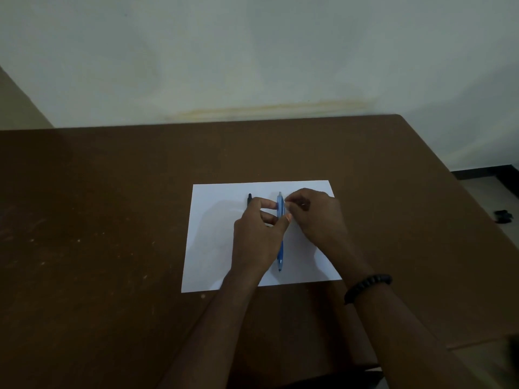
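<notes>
A white sheet of paper [213, 248] lies on the brown table [112, 220]. A blue pen [280, 256] lies lengthwise on the sheet. My left hand [257, 234] pinches its upper part between thumb and fingers. My right hand [317, 217] has its fingertips curled at the pen's upper end from the right. A black pen [249, 198] sticks out behind my left hand; most of it is hidden.
A pale wall [252, 66] stands right behind the table's far edge. The table's right edge runs diagonally, with floor and a small dark object [502, 216] beyond it. A dark bead bracelet [368, 286] is on my right wrist.
</notes>
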